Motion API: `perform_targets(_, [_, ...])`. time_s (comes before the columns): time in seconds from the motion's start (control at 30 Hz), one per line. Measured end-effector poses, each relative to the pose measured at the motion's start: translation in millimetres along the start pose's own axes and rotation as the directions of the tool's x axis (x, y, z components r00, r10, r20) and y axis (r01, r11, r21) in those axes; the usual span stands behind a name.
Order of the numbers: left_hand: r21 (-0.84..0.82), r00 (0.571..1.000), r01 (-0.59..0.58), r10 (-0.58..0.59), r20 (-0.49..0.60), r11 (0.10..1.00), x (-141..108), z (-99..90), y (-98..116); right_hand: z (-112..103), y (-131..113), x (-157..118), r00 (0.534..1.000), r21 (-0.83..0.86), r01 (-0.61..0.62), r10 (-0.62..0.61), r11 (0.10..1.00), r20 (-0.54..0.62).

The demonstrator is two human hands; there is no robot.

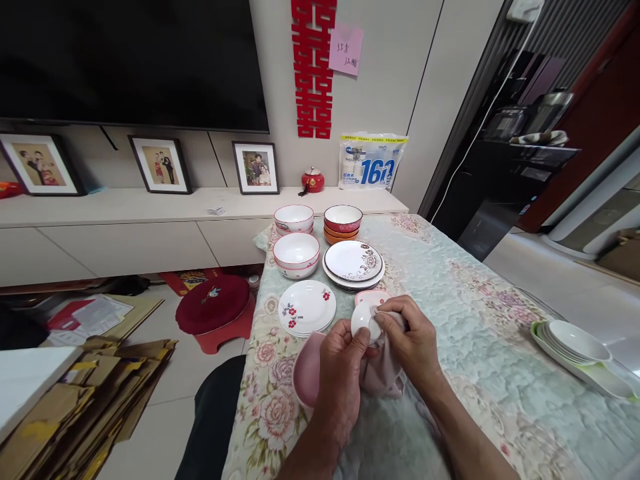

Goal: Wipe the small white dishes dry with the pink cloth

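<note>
My left hand (344,363) grips a small round white dish (364,323) by its near edge, thumb on top. My right hand (411,333) pinches a pale pink cloth (383,370) against the dish's right side; the cloth hangs below it. Left of my left hand, partly covered by it, is a pink bowl (307,373). Just behind the white dish lies a pink-rimmed dish (373,297), mostly hidden. White plates with red flowers (307,305) are stacked to the left, and brown-patterned plates (353,260) are stacked farther back.
White red-rimmed bowls (297,253) and red and orange bowls (343,223) stand at the table's far end. On the right, a green-edged tray (600,380) carries white dishes (580,340). A floral cover (470,320) drapes the table. A red stool (214,307) stands on the left.
</note>
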State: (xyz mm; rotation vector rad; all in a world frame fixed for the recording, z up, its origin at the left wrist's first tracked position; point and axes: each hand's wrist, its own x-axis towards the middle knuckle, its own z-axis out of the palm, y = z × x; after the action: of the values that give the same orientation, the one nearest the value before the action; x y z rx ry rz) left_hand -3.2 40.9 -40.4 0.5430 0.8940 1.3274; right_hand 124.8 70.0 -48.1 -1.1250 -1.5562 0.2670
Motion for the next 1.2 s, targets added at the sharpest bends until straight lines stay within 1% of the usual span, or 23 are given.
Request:
perform_targets(0.07, [0.032, 1.000, -0.022, 0.023, -0.020, 0.999, 0, -2.8, -1, -1, 2, 1, 0.999, -0.011, -0.047, 0.047, 0.999, -0.005])
perform_targets(0.1, [0.033, 0.999, -0.035, 0.036, -0.032, 0.999, 0, -4.1, -1, 0, 1, 1, 0.999, -0.014, -0.043, 0.043, 0.999, 0.009])
perform_targets(0.2, [0.012, 0.996, -0.070, 0.071, -0.056, 0.997, 3, -5.7, 1, 3, -4, -2, 0.995, 0.005, 0.025, -0.025, 1.000, 0.092])
perform_targets(0.3, [0.000, 0.998, -0.058, 0.058, -0.017, 0.998, 4, -2.8, 2, 4, -8, -2, 0.989, 0.057, 0.081, -0.087, 0.995, 0.121])
perform_targets(0.37, [-0.003, 1.000, -0.025, 0.025, 0.019, 1.000, 3, -0.4, 0, 2, -8, 0, 0.993, 0.073, 0.067, -0.073, 0.995, 0.094])
perform_targets(0.4, [0.001, 1.000, -0.014, 0.014, 0.026, 1.000, 2, 0.3, -2, 0, -7, 1, 0.997, 0.088, 0.021, -0.028, 0.996, 0.073])
perform_targets(0.47, [0.028, 1.000, -0.010, 0.010, 0.019, 1.000, 1, -0.2, -4, -2, -4, 3, 0.992, 0.148, -0.125, 0.120, 0.981, 0.037])
perform_targets(0.53, [0.071, 1.000, -0.023, 0.023, 0.007, 0.997, 1, -2.7, -5, -3, -2, 4, 0.963, 0.221, -0.269, 0.268, 0.938, 0.033])
perform_targets(0.6, [0.122, 0.999, -0.051, 0.049, 0.021, 0.991, 1, -5.5, -3, -2, 1, 4, 0.931, 0.276, -0.363, 0.361, 0.890, 0.060])
perform_targets(0.67, [0.212, 0.993, -0.110, 0.098, 0.068, 0.971, 1, -7.2, 4, -1, 3, 3, 0.898, 0.324, -0.438, 0.425, 0.838, 0.114])
perform_targets(0.7, [0.291, 0.986, -0.160, 0.138, 0.095, 0.943, 1, -7.5, 7, 0, 4, 3, 0.877, 0.351, -0.478, 0.457, 0.805, 0.146])
perform_targets(0.73, [0.402, 0.977, -0.214, 0.185, 0.109, 0.890, 1, -7.5, 10, 0, 5, 3, 0.857, 0.376, -0.514, 0.484, 0.771, 0.178])
perform_targets(0.77, [0.490, 0.965, -0.263, 0.225, 0.136, 0.831, 2, -7.5, 13, 0, 6, 4, 0.836, 0.396, -0.547, 0.508, 0.738, 0.208])
perform_targets(0.83, [0.588, 0.931, -0.363, 0.306, 0.199, 0.723, 3, -7.8, 14, 0, 7, 5, 0.798, 0.419, -0.600, 0.544, 0.681, 0.260])
perform_targets(0.87, [0.597, 0.912, -0.407, 0.340, 0.228, 0.692, 4, -8.3, 13, -1, 7, 5, 0.783, 0.423, -0.620, 0.555, 0.661, 0.280])
perform_targets(0.93, [0.569, 0.875, -0.482, 0.398, 0.274, 0.666, 6, -10.3, 8, -3, 9, 7, 0.764, 0.420, -0.644, 0.563, 0.639, 0.314])
perform_targets(1.0, [0.549, 0.842, -0.538, 0.437, 0.316, 0.640, 8, -13.0, 2, -5, 10, 8, 0.761, 0.404, -0.648, 0.552, 0.645, 0.339])
perform_targets(1.03, [0.556, 0.819, -0.573, 0.456, 0.349, 0.602, 9, -14.4, -1, -6, 11, 8, 0.765, 0.392, -0.644, 0.543, 0.657, 0.347])
perform_targets(1.07, [0.574, 0.784, -0.617, 0.477, 0.396, 0.538, 10, -15.7, -3, -7, 12, 8, 0.771, 0.377, -0.636, 0.532, 0.674, 0.350])
perform_targets(1.17, [0.616, 0.641, -0.746, 0.526, 0.559, 0.253, 11, -18.0, -9, -8, 14, 8, 0.794, 0.328, -0.604, 0.513, 0.726, 0.328])
perform_targets(1.2, [0.620, 0.604, -0.764, 0.533, 0.592, 0.178, 11, -18.3, -11, -8, 15, 8, 0.801, 0.314, -0.594, 0.510, 0.740, 0.314])
